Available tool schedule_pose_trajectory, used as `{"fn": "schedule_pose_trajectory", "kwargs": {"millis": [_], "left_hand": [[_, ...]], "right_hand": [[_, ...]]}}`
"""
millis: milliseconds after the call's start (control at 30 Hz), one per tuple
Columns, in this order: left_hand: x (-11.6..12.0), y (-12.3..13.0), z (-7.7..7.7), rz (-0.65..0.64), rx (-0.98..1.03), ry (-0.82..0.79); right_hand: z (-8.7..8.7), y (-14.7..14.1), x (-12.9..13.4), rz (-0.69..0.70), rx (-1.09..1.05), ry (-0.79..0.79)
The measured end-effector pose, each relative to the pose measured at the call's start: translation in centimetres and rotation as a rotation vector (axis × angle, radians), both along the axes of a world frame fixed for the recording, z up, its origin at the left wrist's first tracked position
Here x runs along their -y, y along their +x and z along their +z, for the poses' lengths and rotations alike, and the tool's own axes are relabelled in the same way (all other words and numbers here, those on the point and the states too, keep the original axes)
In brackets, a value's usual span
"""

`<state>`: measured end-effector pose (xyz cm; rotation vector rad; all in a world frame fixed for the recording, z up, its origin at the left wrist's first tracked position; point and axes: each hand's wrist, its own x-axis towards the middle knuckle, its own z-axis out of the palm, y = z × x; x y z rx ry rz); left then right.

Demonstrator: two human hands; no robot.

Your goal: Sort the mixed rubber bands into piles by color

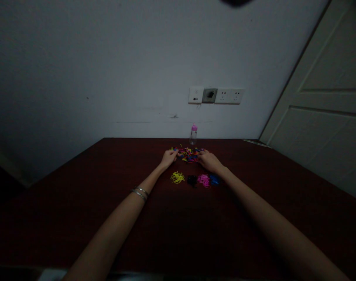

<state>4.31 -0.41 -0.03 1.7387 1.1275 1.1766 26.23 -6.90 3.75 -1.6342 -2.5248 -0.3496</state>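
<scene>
A mixed pile of small coloured rubber bands point(189, 155) lies towards the back of the table, between my two hands. At its left edge is my left hand point(168, 158), fingers bent together and touching the bands. My right hand point(209, 160) reaches the pile's right edge with its fingers curled in. Whatever either hand's fingertips hold is too small and dark to make out. Nearer to me sit separate heaps in a row: yellow bands point(177, 177), black bands point(192, 180), pink bands point(204, 180) and blue bands point(214, 179), the blue ones close to my right wrist.
Behind the pile a small clear bottle with a pink top point(193, 135) stands upright near the wall. The dark red-brown table point(87, 187) meets a pale wall with a row of sockets point(216, 95). A panelled door point(324, 117) is on the right.
</scene>
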Motion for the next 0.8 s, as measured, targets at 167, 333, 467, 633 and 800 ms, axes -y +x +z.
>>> {"fn": "schedule_pose_trajectory", "kwargs": {"millis": [167, 333, 467, 633, 800], "left_hand": [[-0.1, 0.0, -0.1, -0.001, -0.006, 0.009], [-0.1, 0.0, -0.2, 0.01, -0.025, 0.005], [-0.3, 0.0, -0.3, 0.006, -0.038, 0.021], [-0.3, 0.0, -0.4, 0.017, -0.051, 0.019], [0.0, 0.0, -0.2, 0.015, -0.047, 0.027]], "right_hand": [[-0.1, 0.2, -0.2, 0.027, -0.013, 0.023], [0.0, 1.1, -0.4, 0.065, -0.132, 0.025], [-0.1, 1.9, -0.2, 0.066, -0.208, 0.027], [-0.5, 2.9, -0.4, 0.086, -0.28, 0.006], [-0.3, 3.5, -0.4, 0.109, -0.405, -0.016]]}}
